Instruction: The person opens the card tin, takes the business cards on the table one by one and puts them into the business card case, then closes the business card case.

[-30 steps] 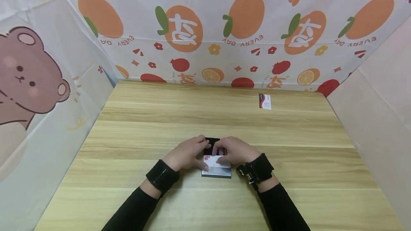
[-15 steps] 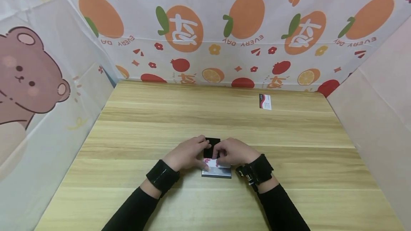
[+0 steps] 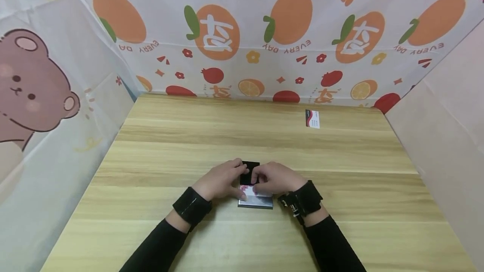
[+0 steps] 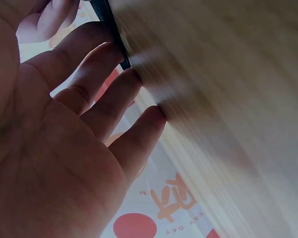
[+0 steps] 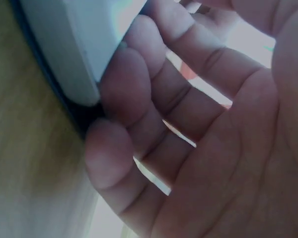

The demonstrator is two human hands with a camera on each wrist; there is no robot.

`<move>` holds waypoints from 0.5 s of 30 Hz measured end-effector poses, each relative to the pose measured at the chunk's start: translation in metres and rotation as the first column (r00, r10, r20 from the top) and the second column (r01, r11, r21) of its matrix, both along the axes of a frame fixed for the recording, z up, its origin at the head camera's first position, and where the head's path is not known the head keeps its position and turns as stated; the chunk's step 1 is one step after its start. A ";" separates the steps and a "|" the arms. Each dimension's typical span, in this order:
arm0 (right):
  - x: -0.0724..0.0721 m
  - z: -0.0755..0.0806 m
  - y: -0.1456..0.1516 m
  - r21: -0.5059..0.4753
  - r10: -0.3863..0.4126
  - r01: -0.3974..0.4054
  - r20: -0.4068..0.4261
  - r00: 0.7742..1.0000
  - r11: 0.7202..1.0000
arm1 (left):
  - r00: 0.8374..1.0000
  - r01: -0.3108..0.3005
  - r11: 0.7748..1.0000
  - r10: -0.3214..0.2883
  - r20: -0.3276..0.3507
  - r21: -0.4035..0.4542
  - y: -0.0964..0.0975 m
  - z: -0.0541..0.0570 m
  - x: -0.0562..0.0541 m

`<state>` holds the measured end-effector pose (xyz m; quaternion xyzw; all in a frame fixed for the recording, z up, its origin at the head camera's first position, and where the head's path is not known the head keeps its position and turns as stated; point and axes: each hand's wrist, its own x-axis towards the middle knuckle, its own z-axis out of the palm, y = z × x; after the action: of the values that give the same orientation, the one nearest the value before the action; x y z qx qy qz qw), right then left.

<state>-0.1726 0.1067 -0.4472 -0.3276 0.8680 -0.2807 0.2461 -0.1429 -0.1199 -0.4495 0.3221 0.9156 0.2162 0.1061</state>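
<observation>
A business card case (image 3: 255, 202) lies unfolded on the table, its black lid (image 3: 247, 178) turned away from me and its silvery base nearer. A white card with pink flowers (image 3: 249, 190) lies over the far part of the base. My left hand (image 3: 220, 181) holds the case along its left side, thumb on the base and index finger on the lid. In the left wrist view, fingertips (image 4: 130, 74) rest along a dark edge. My right hand (image 3: 279, 178) pinches the card between thumb and curled index finger. Its other fingers curl beside the case's corner in the right wrist view.
A second card (image 3: 312, 119), white with black and red, lies far back on the right of the wooden table (image 3: 170, 137). A fruit-print cloth (image 3: 253, 32) hangs behind, and pale cloths enclose both sides. Black bands (image 3: 192, 208) circle both wrists.
The flowered card has slid slightly toward me, down over the base, exposing more black lid. My right thumb and index finger have come closer together. The left hand keeps its place.
</observation>
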 end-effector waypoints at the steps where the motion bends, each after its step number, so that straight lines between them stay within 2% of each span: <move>1: -0.001 0.000 0.002 -0.001 -0.022 0.022 -0.017 1.000 1.000 | 1.000 0.001 1.000 -0.001 0.003 0.002 0.000 0.000 0.000; 4: -0.009 -0.003 0.010 0.008 -0.121 0.123 -0.102 0.987 0.992 | 1.000 -0.001 1.000 0.000 0.017 0.008 0.001 0.001 0.001; 6: -0.017 -0.005 0.018 0.022 -0.201 0.207 -0.167 0.965 0.978 | 1.000 -0.004 1.000 0.004 0.025 0.004 0.002 0.001 0.002; 9: -0.037 -0.006 0.033 0.054 -0.278 0.301 -0.257 0.925 0.952 | 0.999 -0.013 1.000 0.013 0.033 -0.004 0.001 0.001 0.002; 12: -0.062 -0.004 0.052 0.117 -0.312 0.366 -0.327 0.892 0.923 | 0.999 -0.023 1.000 0.023 0.032 -0.008 0.001 0.001 0.001; 15: -0.084 0.002 0.070 0.214 -0.325 0.411 -0.344 0.881 0.886 | 0.999 -0.024 1.000 0.025 0.039 -0.009 0.001 0.001 0.000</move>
<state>-0.2568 0.1772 -0.4456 -0.1551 0.9725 -0.1440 0.0977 -0.1429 -0.1185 -0.4481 0.3061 0.9182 0.2197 0.1226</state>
